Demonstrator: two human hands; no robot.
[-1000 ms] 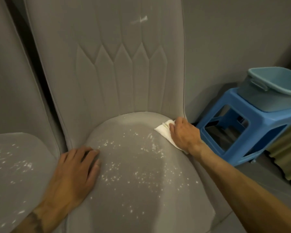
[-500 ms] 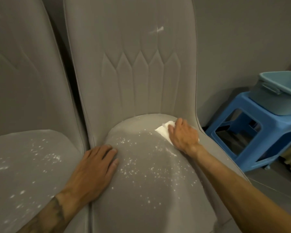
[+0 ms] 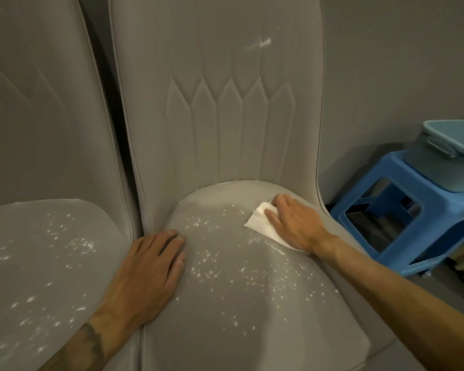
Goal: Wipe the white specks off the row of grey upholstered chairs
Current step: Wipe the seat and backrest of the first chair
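At the left, a grey chair seat (image 3: 51, 263) scattered with white specks (image 3: 78, 245) is seen, separated by a narrow dark gap (image 3: 110, 103) from the right-hand chair (image 3: 239, 311). The left hand (image 3: 148, 274) is laid flat, fingers straight and together, on the near left edge of that right-hand seat, just beside the gap. More specks are spread across the middle of this seat. At its far right, near the backrest, a white cloth (image 3: 257, 223) is pressed down by the right hand (image 3: 295, 223), fingers extended over it. Beyond the seat's right edge, a blue plastic stool (image 3: 381, 170) is set against the wall, and a pale blue basin (image 3: 453, 135) is carried on it; its contents cannot be told.
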